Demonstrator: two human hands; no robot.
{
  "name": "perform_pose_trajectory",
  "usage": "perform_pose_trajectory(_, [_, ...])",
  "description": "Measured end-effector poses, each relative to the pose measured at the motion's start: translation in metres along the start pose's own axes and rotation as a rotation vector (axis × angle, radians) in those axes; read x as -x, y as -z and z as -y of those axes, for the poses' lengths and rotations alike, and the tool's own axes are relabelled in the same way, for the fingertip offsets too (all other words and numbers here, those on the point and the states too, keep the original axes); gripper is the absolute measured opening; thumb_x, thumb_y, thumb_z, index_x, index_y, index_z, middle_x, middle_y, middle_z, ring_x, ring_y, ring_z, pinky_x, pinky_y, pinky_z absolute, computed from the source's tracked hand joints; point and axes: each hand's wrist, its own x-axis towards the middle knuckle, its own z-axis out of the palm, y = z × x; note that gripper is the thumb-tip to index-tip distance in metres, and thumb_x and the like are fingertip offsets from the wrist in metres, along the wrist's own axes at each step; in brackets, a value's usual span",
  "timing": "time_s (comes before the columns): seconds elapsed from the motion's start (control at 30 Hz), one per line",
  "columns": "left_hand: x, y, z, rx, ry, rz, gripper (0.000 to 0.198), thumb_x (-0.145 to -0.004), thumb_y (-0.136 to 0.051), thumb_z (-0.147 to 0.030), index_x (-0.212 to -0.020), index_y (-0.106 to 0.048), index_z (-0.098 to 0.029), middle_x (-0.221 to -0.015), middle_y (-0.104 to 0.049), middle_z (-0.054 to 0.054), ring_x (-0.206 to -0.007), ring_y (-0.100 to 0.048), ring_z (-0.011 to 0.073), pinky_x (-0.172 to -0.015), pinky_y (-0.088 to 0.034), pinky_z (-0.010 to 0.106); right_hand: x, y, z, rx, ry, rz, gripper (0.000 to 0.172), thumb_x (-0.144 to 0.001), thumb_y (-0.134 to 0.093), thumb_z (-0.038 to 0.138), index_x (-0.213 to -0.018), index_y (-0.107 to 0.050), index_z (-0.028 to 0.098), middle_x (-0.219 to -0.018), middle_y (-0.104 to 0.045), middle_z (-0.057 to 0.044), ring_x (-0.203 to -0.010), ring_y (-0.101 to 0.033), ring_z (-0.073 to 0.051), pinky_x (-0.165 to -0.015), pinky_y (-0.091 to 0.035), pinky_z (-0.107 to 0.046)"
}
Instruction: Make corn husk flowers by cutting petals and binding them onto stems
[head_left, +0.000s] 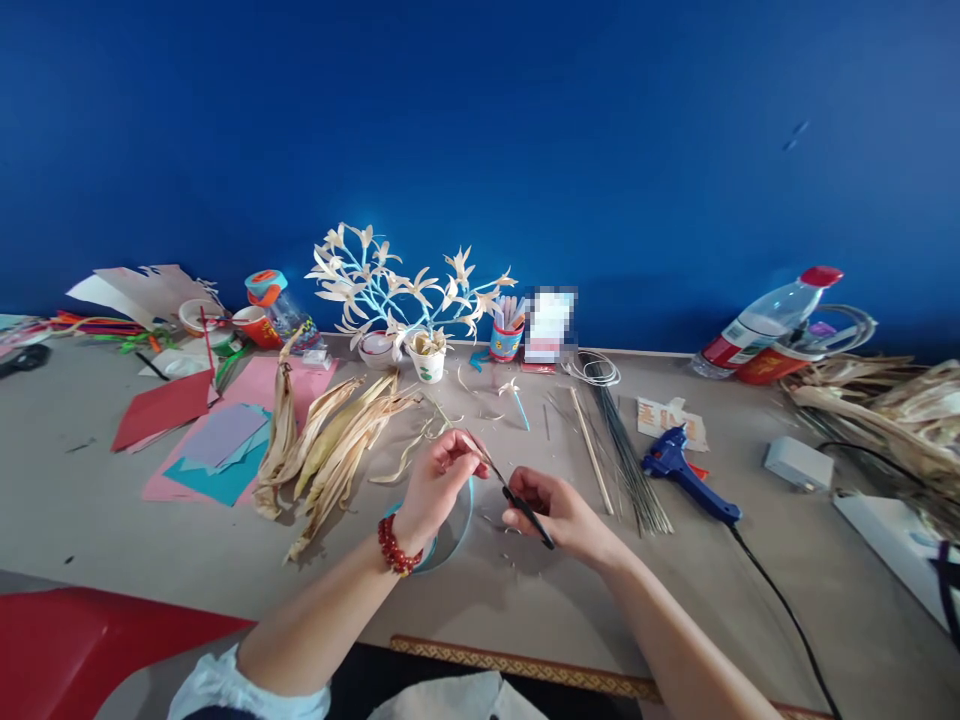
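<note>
scissors [527, 513]: matt handles | husks [343, 432]: papery, rough | glue gun [681, 470]: smooth plastic

Slim black-handled scissors [531, 518], held aslant in midair, pointing away leftward

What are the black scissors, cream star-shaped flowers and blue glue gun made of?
Black scissors: probably plastic handles, dark and smooth; thin blades likely metal.
Cream star-shaped flowers: perhaps dried husk, matte like the wrinkled tan husks nearby.
Blue glue gun: probably plastic, smooth with slight sheen.
</note>
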Motion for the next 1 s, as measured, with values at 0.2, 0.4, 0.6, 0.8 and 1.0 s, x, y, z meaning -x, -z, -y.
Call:
perform_pose_trajectory(0.2, [-0.0008, 0.0008, 0.0006, -0.053, 0.001, -0.008, 0.012, -0.084, -0.058, -0.025, -0.076, -0.057, -0.017, -0.089, -0.062, 0.002, -0.072, -0.062, 0.0125, -0.076, -0.053, 0.029, -0.0006, 0.0004, -0.0019, 0.022, 0.012, -0.003, 0.051, -0.072, -0.077, 0.059, -0.073, -0.044, 0.020, -0.065, -0.037, 0.006, -0.060, -0.032, -0.010, -0.053, -0.024, -0.023])
perform_pose_trajectory(0.4, [-0.0009, 0.0010, 0.0024, -0.069, 0.009, -0.010, 0.010, -0.084, -0.056, -0.023, -0.077, -0.057, -0.017, -0.090, -0.062, 0.002, -0.071, -0.063, 0.0116, -0.076, -0.052, 0.028, 0.0001, -0.0002, -0.0006, 0.010, 0.010, 0.008, 0.050, -0.073, -0.075, 0.059, -0.074, -0.044, 0.020, -0.064, -0.040, 0.006, -0.060, -0.034, -0.010, -0.053, -0.026, -0.023])
perform_pose_trajectory(0.6, [-0.0016, 0.0015, 0.0030, -0.065, 0.012, -0.018, 0.010, -0.083, -0.058, -0.025, -0.077, -0.058, -0.018, -0.090, -0.063, 0.002, -0.072, -0.063, 0.0123, -0.076, -0.053, 0.028, -0.0010, -0.0008, -0.0028, 0.000, 0.001, -0.008, 0.053, -0.069, -0.079, 0.059, -0.071, -0.043, 0.020, -0.063, -0.037, 0.007, -0.058, -0.032, -0.010, -0.052, -0.023, -0.022])
perform_pose_trajectory(0.8, [-0.0011, 0.0010, 0.0034, -0.052, 0.018, -0.024, 0.009, -0.084, -0.059, -0.023, -0.078, -0.059, -0.017, -0.089, -0.062, 0.001, -0.071, -0.063, 0.0117, -0.075, -0.052, 0.027, -0.0015, -0.0025, -0.0011, -0.030, -0.020, -0.017, 0.054, -0.066, -0.081, 0.057, -0.068, -0.042, 0.021, -0.059, -0.037, 0.008, -0.056, -0.032, -0.009, -0.050, -0.022, -0.022])
perform_pose_trajectory(1.0, [-0.0007, 0.0010, 0.0024, -0.051, -0.005, -0.024, 0.009, -0.085, -0.059, -0.025, -0.080, -0.061, -0.018, -0.089, -0.063, 0.001, -0.072, -0.063, 0.0126, -0.076, -0.052, 0.028, -0.0001, -0.0044, 0.0044, -0.070, -0.049, -0.022, 0.054, -0.066, -0.080, 0.060, -0.067, -0.042, 0.021, -0.052, -0.044, 0.008, -0.050, -0.037, -0.009, -0.048, -0.024, -0.021])
